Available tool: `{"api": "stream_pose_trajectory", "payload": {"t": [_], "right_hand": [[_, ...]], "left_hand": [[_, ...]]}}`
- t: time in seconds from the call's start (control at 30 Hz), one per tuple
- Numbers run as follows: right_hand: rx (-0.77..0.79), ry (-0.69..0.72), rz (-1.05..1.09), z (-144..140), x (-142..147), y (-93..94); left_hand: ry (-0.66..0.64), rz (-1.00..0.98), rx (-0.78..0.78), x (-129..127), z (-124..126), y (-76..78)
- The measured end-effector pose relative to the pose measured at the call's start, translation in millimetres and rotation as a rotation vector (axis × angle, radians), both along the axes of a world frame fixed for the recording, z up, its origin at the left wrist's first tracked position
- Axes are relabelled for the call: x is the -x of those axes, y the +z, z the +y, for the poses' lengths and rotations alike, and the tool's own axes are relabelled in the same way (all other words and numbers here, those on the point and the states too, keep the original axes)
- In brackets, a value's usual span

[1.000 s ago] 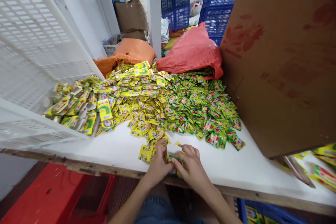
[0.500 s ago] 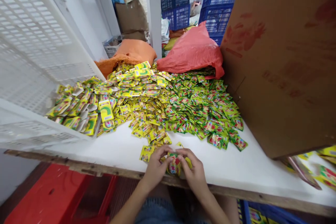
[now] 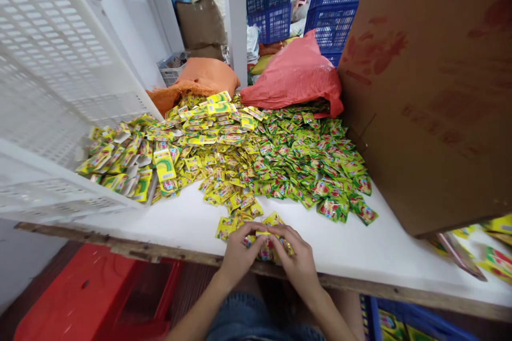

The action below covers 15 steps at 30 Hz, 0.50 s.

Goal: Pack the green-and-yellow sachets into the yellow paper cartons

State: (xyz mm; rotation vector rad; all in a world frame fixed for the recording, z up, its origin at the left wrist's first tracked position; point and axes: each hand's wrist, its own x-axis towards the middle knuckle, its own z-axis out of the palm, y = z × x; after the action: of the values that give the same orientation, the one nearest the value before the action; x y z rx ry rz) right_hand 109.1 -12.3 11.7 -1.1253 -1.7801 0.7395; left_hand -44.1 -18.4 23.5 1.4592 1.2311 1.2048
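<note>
Close to the table's front edge, my left hand (image 3: 241, 245) and my right hand (image 3: 291, 245) meet over a small printed packet (image 3: 265, 249). Fingers and thumbs of both hands are closed on it from either side. Yellow packets (image 3: 226, 226) lie on the white table beside my left fingers, and another yellow packet (image 3: 273, 219) shows just beyond my fingertips. Further off spreads a heap of small yellow packets (image 3: 224, 170), touching a heap of green packets (image 3: 304, 165) to its right. Flat yellow boxes (image 3: 164, 165) are piled at the left.
A white perforated crate (image 3: 60, 74) lies tipped on the left, and a large cardboard box (image 3: 432, 96) stands on the right. An orange sack (image 3: 208, 77) and a red sack (image 3: 296, 77) lie behind the heaps. Below are a red stool (image 3: 76, 298) and a blue crate (image 3: 400, 319).
The view has shifted slightly. My fingers have drawn closer together over the packet, and more of the yellow packet beyond them shows. The heaps look unchanged.
</note>
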Motion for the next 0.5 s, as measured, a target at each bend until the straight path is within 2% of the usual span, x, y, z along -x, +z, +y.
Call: {"api": "stream_pose_trajectory", "payload": {"t": [0.2,0.33,0.5], "right_hand": [[0.059,-0.061,-0.079,6,-1,5.9],[0.045,-0.044,0.020,0,-1,-2.1],[0.154,-0.017,0.153,-3,1,-1.3]], "left_hand": [[0.046,0.030,0.034,0,4,2.5],[0.028,-0.019,-0.026,3,2,-0.7],[0.013,0.005,-0.002,2,3,3.3]]}}
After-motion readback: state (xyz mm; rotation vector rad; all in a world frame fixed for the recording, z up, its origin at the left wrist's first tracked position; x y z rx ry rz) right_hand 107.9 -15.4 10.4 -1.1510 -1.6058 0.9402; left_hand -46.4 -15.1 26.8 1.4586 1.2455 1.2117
